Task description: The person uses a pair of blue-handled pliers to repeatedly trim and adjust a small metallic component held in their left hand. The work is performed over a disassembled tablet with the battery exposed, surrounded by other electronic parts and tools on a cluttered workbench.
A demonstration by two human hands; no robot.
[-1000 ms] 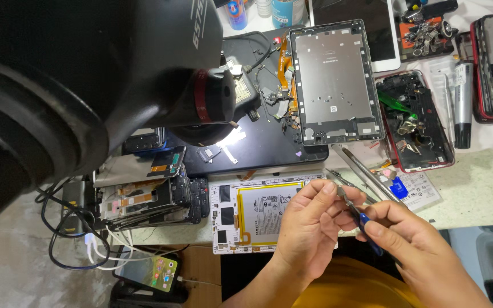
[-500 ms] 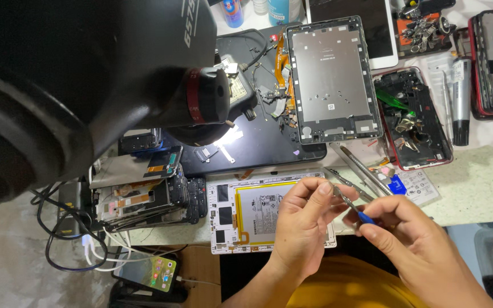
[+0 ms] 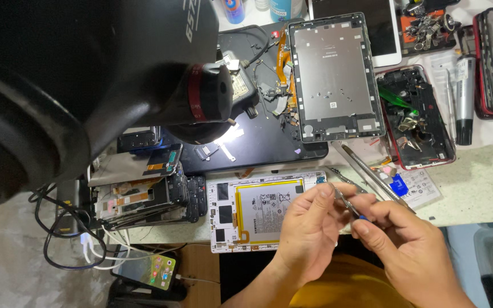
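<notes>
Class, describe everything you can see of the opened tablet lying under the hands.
The opened tablet lies flat, back cover off, at the near bench edge. Its white frame holds a large pale battery with a yellow border, flanked by dark circuit parts on the left. The left hand covers its right end; whether they touch is unclear.

Two bare hands work at the bench edge, the left hand point(image 3: 309, 228) and the right hand point(image 3: 397, 239), sharing one thin metal tweezers point(image 3: 346, 202). Just beside the left hand lies one opened white tablet with a yellow-edged battery point(image 3: 258, 208). Beyond both hands sits one grey metal tablet back frame point(image 3: 335, 77). Above the right hand lie two long steel pry tools point(image 3: 372, 174), and one red-rimmed opened phone shell point(image 3: 415, 117).
</notes>
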